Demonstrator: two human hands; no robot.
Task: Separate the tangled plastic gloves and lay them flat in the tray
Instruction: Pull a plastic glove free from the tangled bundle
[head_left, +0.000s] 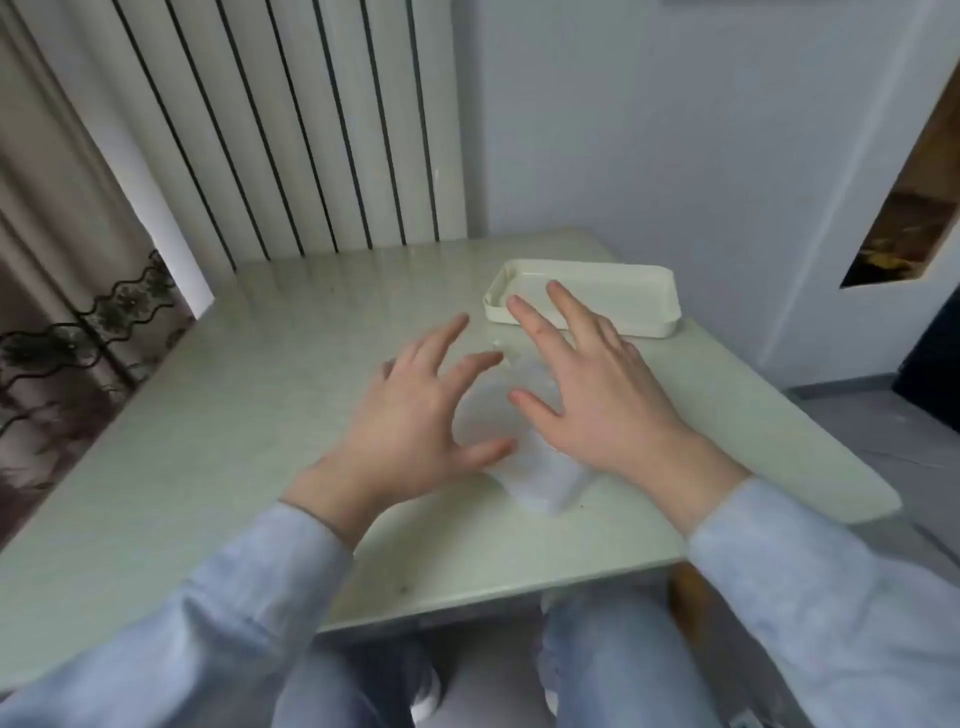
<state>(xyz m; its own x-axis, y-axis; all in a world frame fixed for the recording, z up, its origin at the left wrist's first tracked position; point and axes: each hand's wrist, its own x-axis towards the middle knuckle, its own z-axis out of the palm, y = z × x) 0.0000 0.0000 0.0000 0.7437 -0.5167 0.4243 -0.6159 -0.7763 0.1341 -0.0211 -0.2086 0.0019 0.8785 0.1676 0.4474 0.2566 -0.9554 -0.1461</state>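
Left hand (415, 415) palm down, fingers spread, grasping nothing; thumb tip at the near-left edge of the clear, crumpled plastic gloves (540, 478). Right hand (597, 395) likewise loose and splayed, over the right side of the bundle, two fingertips overlapping the near rim of the tray in view. Contact with the plastic: cannot tell for either hand. Gloves in one translucent heap between the two hands, on the pale green tabletop (234, 415); count within the heap unreadable. One cream rectangular plastic tray (644, 312) just beyond the right hand, shallow, nothing discernible inside. Two light blue sleeves (260, 597). White ribbed radiator (291, 130) behind the table, patterned brown curtain (62, 312) far left. Nothing between heap and tray.
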